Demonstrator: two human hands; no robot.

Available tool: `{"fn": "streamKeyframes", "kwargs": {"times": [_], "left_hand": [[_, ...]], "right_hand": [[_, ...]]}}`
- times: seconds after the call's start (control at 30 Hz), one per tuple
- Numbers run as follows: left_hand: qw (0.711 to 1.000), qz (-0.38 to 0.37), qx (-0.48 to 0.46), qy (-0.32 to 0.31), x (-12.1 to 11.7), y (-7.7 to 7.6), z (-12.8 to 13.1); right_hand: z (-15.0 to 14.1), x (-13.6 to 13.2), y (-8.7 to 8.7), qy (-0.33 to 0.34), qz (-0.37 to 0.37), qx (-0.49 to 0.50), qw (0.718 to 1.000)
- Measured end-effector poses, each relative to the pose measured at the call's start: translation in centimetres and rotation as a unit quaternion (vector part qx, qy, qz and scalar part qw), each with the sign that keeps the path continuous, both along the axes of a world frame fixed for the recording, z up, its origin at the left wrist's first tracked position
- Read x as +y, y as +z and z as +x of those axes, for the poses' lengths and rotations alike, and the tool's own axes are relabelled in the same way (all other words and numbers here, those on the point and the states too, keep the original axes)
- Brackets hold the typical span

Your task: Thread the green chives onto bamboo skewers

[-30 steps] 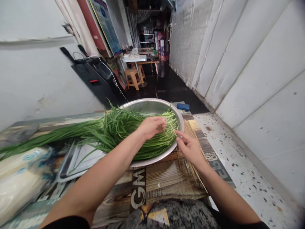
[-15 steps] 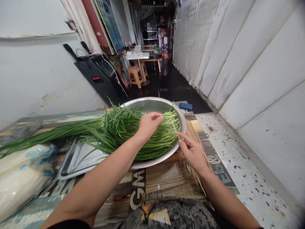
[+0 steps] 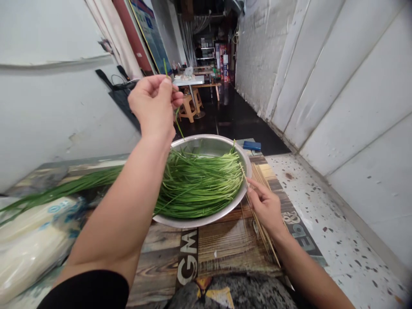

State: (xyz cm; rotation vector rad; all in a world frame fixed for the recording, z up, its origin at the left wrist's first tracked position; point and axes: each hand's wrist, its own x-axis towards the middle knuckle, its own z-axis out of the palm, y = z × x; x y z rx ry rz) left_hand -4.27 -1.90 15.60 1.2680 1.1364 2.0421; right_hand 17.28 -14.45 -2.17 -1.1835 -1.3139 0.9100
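Note:
Raised above the far left of the metal basin (image 3: 222,214), my left hand (image 3: 154,101) pinches a green chive stalk (image 3: 179,122); its tip pokes up over the fingers and its lower part hangs toward the basin. A thick heap of chives (image 3: 202,184) fills the basin, pale stem ends to the right. At the basin's right rim, my right hand (image 3: 265,204) is closed on a thin wooden skewer (image 3: 243,172) between thumb and forefinger, pointing up and left. Under and beside that hand lie several loose skewers (image 3: 264,236) on the table.
More long chives (image 3: 80,184) stretch across the table's left side, behind a plastic bag of pale contents (image 3: 38,240). A blue box-like object (image 3: 252,146) sits behind the basin on the right. The wood-patterned table (image 3: 225,246) has its right edge beside a speckled floor (image 3: 299,184).
My left hand has risen from over the basin, up and to the left, lifting a chive from the heap. The right hand stays by the rim with the skewer.

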Motion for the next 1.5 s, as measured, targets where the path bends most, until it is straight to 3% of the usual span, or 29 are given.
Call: {"fn": "streamKeyframes", "kwargs": {"times": [0.07, 0.13, 0.2, 0.33, 0.4, 0.43, 0.5, 0.57, 0.6, 0.67, 0.77, 0.8, 0.87, 1.0, 1.1, 1.2, 1.37, 1.5], "left_hand": [[0.999, -0.027, -0.002, -0.02, 0.8, 0.1, -0.1], [0.997, -0.066, -0.006, -0.045, 1.5, -1.0, 0.2], [0.991, -0.108, -0.014, -0.076, 2.1, -3.1, 0.6], [0.963, -0.242, -0.014, -0.121, 3.0, -8.9, 1.4], [0.934, -0.345, 0.03, -0.089, 3.2, -11.1, 1.4], [0.929, -0.362, 0.062, -0.05, 3.3, -11.8, 1.2], [0.939, -0.301, 0.166, 0.032, 3.1, -12.2, 0.9], [0.933, -0.196, 0.292, 0.072, 2.2, -11.6, 0.7], [0.919, -0.166, 0.354, 0.058, 1.5, -11.2, 0.8], [0.864, -0.177, 0.469, -0.048, -0.2, -10.6, 1.4], [0.745, -0.173, 0.593, -0.252, -3.0, -11.0, 2.8], [0.712, -0.169, 0.625, -0.273, -3.7, -11.4, 3.3], [0.676, -0.174, 0.667, -0.262, -4.4, -12.5, 3.9], [0.681, -0.189, 0.655, -0.267, -3.9, -13.8, 3.6], [0.719, -0.198, 0.595, -0.3, -3.2, -14.0, 2.8], [0.751, -0.206, 0.554, -0.294, -3.0, -14.2, 2.7], [0.733, -0.207, 0.567, -0.315, -3.2, -14.5, 3.4], [0.738, -0.194, 0.586, -0.274, -3.5, -13.7, 3.2]], "right_hand": [[0.1, 0.0, 0.0, 0.001, 0.002, 0.006, 1.0], [0.1, 0.0, -0.1, 0.004, 0.004, 0.01, 1.0], [0.1, -0.1, -0.1, 0.005, 0.005, 0.012, 1.0], [0.1, -0.2, 0.0, 0.008, 0.005, 0.008, 1.0], [0.1, -0.1, 0.1, 0.005, 0.002, 0.006, 1.0], [0.1, -0.1, 0.1, 0.002, 0.001, 0.005, 1.0], [0.1, -0.1, 0.2, -0.004, 0.002, 0.002, 1.0], [0.2, -0.1, 0.2, -0.007, 0.001, -0.004, 1.0], [0.2, -0.1, 0.2, -0.009, 0.0, -0.008, 1.0], [0.3, -0.1, 0.2, -0.015, 0.0, -0.016, 1.0], [0.3, -0.1, 0.1, -0.019, -0.004, -0.02, 1.0], [0.3, 0.0, 0.1, -0.017, -0.008, -0.018, 1.0], [0.3, 0.0, 0.1, -0.011, -0.018, -0.015, 1.0], [0.3, 0.1, 0.1, -0.015, -0.019, -0.016, 1.0], [0.2, 0.1, 0.0, -0.014, -0.021, -0.018, 1.0], [0.2, 0.0, -0.1, -0.001, -0.033, -0.019, 0.999], [0.1, -0.1, -0.1, 0.005, -0.043, -0.025, 0.999], [0.2, 0.0, 0.0, -0.001, -0.043, -0.029, 0.999]]}}
